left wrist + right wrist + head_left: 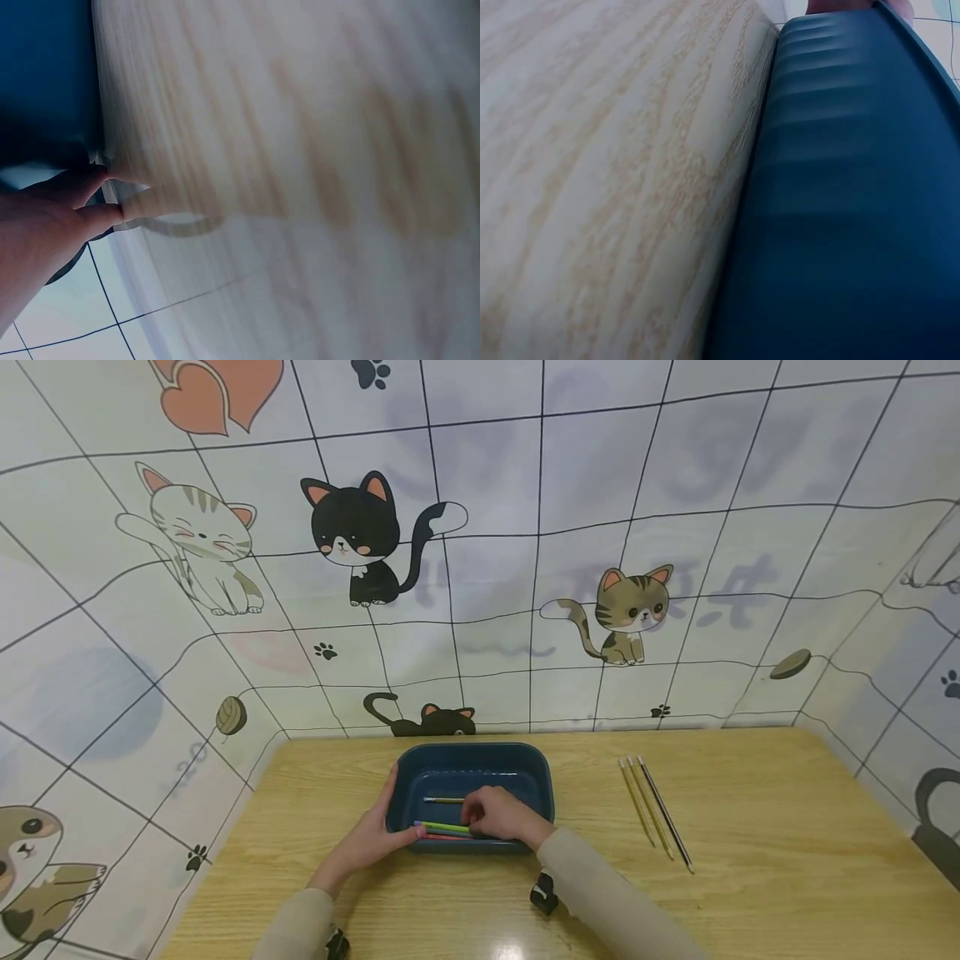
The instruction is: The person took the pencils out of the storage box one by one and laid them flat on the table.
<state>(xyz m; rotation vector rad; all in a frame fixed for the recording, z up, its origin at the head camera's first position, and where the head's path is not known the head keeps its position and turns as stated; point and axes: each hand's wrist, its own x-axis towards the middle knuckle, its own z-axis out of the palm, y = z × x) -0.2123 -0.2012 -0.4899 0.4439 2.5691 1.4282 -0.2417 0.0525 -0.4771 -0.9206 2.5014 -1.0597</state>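
Note:
A dark blue plastic basin [472, 748] sits on the wooden table. My left hand [367, 839] grips its left end, fingers along the outer side and thumb at the front corner; the left wrist view shows this hand [52, 217] beside the blue wall. Inside the basin, my right hand [498, 814] reaches down with bent fingers near the right end of a green pen [442, 827]. Red and blue-grey sticks lie close to the pen. A pencil [442, 799] lies behind them, its right part hidden by the right hand. I cannot tell whether the right fingertips pinch anything.
Right of the basin, two yellowish pencils [636, 802] and a black pencil [666, 817] lie side by side on the table [787, 843]. A cloth [495, 568] printed with cats and grid lines hangs behind the table and at both sides.

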